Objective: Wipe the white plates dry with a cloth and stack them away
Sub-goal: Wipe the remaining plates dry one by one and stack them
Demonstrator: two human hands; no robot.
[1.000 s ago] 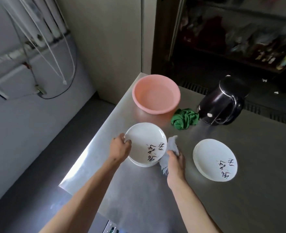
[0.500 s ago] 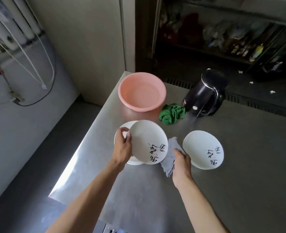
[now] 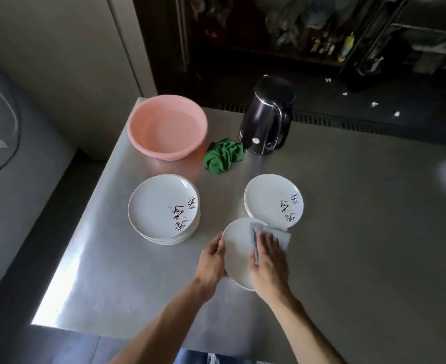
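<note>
A person's left hand (image 3: 212, 254) grips the left rim of a white plate (image 3: 236, 248), fingers curled round its edge. The right hand (image 3: 269, 261) lies flat, fingers straight, pressing a grey cloth (image 3: 282, 237) onto the plate. Just beyond the right fingertips sits a plate stack (image 3: 271, 198). A taller stack (image 3: 158, 206) lies beyond the left fingers.

Basin (image 3: 167, 127) far left on table (image 3: 347, 258), kettle (image 3: 265, 122) right, crumpled cloth (image 3: 223, 155) between, left stack (image 3: 161, 208) and right stack (image 3: 271, 198) nearer, single plate (image 3: 236, 248) nearest.
</note>
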